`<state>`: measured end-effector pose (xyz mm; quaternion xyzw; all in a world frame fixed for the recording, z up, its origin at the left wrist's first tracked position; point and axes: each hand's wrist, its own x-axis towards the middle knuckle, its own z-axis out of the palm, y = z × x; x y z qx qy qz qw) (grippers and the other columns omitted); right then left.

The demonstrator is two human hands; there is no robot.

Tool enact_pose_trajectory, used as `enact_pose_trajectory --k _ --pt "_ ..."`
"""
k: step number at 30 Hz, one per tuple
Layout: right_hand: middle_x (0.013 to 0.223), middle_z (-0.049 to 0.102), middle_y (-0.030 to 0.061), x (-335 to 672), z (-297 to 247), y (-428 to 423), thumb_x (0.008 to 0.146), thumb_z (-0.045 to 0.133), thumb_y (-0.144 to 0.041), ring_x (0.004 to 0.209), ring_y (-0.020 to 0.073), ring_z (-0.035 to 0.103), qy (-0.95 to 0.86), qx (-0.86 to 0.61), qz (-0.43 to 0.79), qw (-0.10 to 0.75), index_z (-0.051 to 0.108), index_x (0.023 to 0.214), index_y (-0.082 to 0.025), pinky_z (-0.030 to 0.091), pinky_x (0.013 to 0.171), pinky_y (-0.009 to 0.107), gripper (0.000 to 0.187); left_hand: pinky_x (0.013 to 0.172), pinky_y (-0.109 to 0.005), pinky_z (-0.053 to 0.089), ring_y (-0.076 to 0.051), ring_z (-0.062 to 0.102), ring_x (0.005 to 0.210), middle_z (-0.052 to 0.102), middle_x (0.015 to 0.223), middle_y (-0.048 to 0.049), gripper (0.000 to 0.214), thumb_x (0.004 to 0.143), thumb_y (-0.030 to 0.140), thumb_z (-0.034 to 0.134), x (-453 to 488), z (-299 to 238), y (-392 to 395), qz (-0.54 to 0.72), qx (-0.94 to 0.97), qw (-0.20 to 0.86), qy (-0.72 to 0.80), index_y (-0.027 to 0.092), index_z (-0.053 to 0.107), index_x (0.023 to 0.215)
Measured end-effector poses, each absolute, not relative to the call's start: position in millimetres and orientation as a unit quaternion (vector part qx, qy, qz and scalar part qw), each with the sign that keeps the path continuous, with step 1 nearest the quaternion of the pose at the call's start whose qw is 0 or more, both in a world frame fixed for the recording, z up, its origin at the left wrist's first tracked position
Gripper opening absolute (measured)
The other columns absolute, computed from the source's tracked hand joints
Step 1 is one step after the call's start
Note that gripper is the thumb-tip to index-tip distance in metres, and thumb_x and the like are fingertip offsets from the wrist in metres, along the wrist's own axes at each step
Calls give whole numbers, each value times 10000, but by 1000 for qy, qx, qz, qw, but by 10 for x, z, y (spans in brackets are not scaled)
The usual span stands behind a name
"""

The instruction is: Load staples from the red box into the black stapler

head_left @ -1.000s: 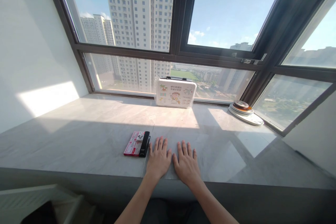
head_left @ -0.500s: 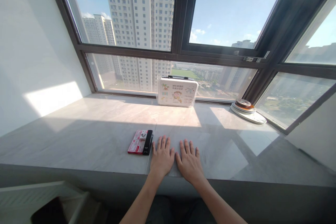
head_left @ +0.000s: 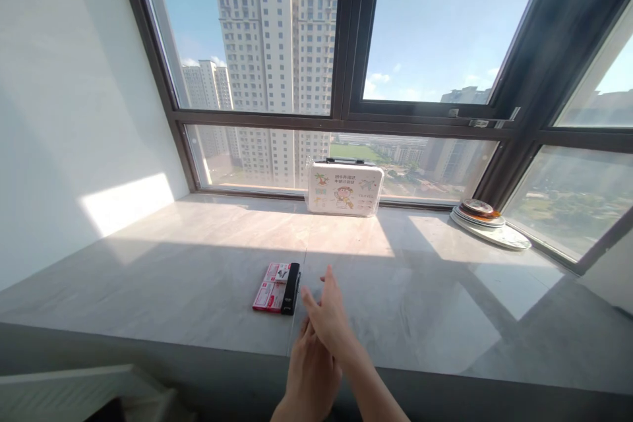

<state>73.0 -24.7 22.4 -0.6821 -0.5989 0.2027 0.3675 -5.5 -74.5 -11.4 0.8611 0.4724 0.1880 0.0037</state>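
Here's the centre of it: a red-and-white pack (head_left: pixel 270 293) lies flat on the pale ledge (head_left: pixel 173 290), with a black stapler-like item (head_left: pixel 291 290) along its right edge. Whether the two overlap, I can't tell. Neither is lifted, and they lie together as one group, so judging by the layout, handling them looks not yet started and all of it remains.

Just right of them comes the right hand (head_left: pixel 330 320), fingers stretched forward and spread, nothing visible in its grasp, apparently clear of the black item. It crosses over the left hand (head_left: pixel 311 366), which sits lower and nearer, at the ledge's front edge; its fingers are partly covered, so its grip can't be told.

Further out, a white cartoon-printed case (head_left: pixel 345 190) stands upright by the window, and stacked plates (head_left: pixel 512 236) sit in the right corner.
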Motion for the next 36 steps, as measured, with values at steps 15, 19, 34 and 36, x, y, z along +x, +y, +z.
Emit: enact_pose_trajectory --k 15,19,34,36 --pt "1074 676 43 1441 476 -147 809 582 -218 1080 242 589 -702 -635 163 278 671 1099 -243 210 1147 505 305 1094 -416 425 -245 498 1342 561 1437 -49 398 980 311 422 -299 246 -618 283 815 82 499 291 607 1331" --pt "1000 698 31 1519 382 -353 820 627 -320 1066 237 596 -656 -670 121 325 668 996 -236 46 1196 526 200 1174 -449 335 -247 421 1415 501 1505 -27 459 973 335 455 -45 127 -532 228 873 80 424 329 514 1428" --pt "1217 680 161 2094 15 -335 920 127 -580 1249 294 604 -291 -497 330 748 548 1157 -181 502 1025 485 627 1218 -459 266 -230 385 1443 429 1556 -92 538 985 355 416 -52 -76 -491 257 850 -1 459 196 365 1496" --pt "1242 672 155 2147 -45 -482 927 159 -598 1278 284 584 -261 -460 376 761 535 1174 -202 485 1068 488 600 1226 -455 252 -221 376 1446 459 1525 -101 525 977 315 413 -98 -65 -483 286 832 -9 476 173 358 1480"
